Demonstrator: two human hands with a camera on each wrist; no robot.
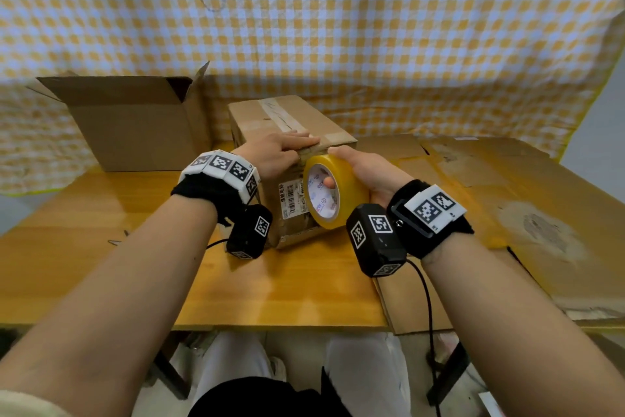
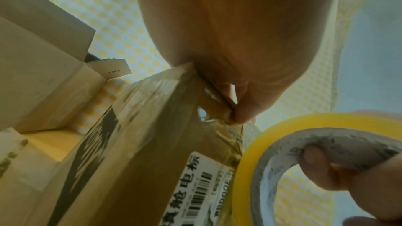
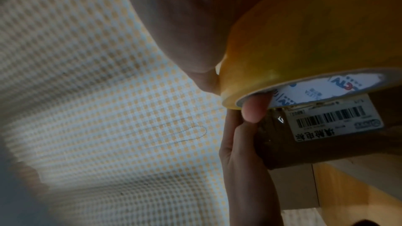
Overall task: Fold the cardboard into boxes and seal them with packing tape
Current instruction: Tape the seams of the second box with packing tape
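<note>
A closed cardboard box (image 1: 250, 122) with tape along its top seam and a white label on its near face stands mid-table. My left hand (image 1: 284, 151) lies flat on the box's near top edge, fingers straight across the tape; in the left wrist view its thumb (image 2: 245, 107) presses at that edge. My right hand (image 1: 368, 173) grips a yellow tape roll (image 1: 341, 190) held against the box's near face, one digit hooked inside the white core. The right wrist view shows the roll (image 3: 304, 45) just above the box label (image 3: 335, 121).
An open cardboard box (image 1: 135, 126) with raised flaps stands at the back left. Flattened cardboard sheets (image 1: 507, 193) cover the table's right side. The wooden table (image 1: 101, 247) shows bare at the near left. A checked cloth (image 1: 304, 28) hangs behind.
</note>
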